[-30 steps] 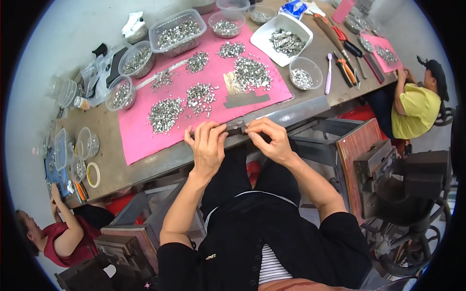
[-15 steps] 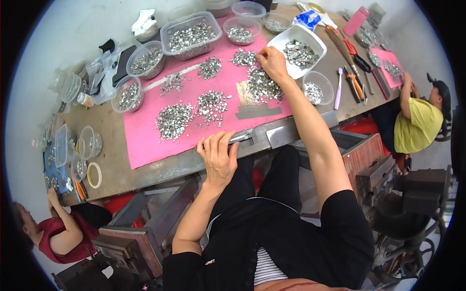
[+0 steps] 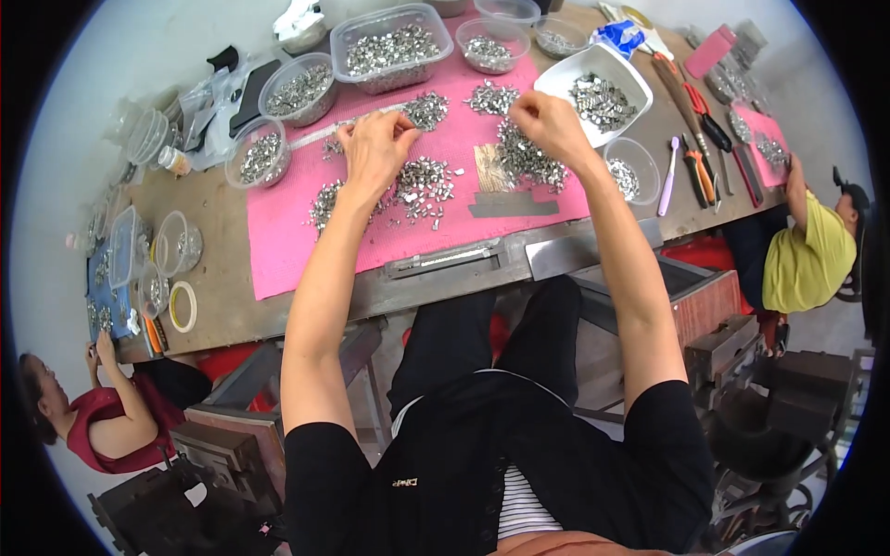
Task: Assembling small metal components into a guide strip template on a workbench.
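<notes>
My left hand is over the pink mat, beside a small heap of tiny silvery metal pieces. Its fingers are bent downward, with the thumb apart, and I see nothing held in them. Below its wrist lies a larger heap of metal pieces. At the right, my right hand is closed in a pinch above a dense heap of metal pieces. Whatever is between those fingertips is too small or hidden to name. A white tray with more pieces stands just beside this hand.
Clear plastic tubs of metal pieces line the mat's far side. Right of it lie a purple toothbrush, orange-handled pliers and red-handled scissors. One person sits at right, another at left.
My left hand has moved from the table's near edge forward over the mat. My right hand stays near the tray with fingers pinched. The view has shifted slightly.
</notes>
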The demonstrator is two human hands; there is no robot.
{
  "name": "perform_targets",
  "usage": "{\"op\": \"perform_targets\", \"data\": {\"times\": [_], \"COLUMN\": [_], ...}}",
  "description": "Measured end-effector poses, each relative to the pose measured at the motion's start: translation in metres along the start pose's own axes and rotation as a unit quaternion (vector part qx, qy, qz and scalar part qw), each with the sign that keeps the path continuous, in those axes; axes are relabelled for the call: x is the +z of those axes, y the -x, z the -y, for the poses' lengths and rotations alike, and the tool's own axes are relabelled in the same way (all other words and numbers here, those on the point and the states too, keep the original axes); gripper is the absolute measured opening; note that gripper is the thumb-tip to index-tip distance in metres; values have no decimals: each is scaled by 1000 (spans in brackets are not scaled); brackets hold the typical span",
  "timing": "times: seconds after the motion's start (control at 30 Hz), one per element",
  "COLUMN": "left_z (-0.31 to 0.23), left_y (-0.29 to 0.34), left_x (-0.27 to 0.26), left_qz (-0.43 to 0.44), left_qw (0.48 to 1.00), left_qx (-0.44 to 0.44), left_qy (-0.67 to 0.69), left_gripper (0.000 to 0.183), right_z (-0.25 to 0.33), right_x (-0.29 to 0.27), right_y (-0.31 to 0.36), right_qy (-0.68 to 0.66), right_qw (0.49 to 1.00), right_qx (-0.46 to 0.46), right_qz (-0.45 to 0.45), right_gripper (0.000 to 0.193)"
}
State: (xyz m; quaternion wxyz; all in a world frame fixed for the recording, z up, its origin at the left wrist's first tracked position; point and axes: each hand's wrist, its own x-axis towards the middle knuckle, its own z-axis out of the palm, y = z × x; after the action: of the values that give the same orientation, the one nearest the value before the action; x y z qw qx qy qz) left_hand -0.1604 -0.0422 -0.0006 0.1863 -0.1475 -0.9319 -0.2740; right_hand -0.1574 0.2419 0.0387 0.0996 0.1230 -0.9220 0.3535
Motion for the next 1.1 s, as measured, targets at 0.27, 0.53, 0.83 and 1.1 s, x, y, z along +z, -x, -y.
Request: {"op": "perform_targets", "data": {"times": [0.27, 0.53, 0.83, 1.1], "left_z": [6, 2, -62, -61], "left_y": [-5, -6, 75, 78], "left_x": [19, 10, -8, -1], "left_qz": [-67, -77, 82, 47], "left_qw": [991, 991, 976, 983], "left_qx": [76, 103, 196, 173], "left_qy": [-85, -21, 37, 42], "left_gripper": [15, 11, 11, 11], "right_z": [43, 37, 48, 52], "right_x": [39, 42, 30, 34], "right_y": [80, 89, 109, 145], "right_qy": [-44, -3, -80, -194], "right_qw": [995, 990, 993, 975], "right_qx": [-81, -133, -69, -85], "right_qz": [39, 35, 45, 66], "right_gripper": [12, 12, 12, 11]}}
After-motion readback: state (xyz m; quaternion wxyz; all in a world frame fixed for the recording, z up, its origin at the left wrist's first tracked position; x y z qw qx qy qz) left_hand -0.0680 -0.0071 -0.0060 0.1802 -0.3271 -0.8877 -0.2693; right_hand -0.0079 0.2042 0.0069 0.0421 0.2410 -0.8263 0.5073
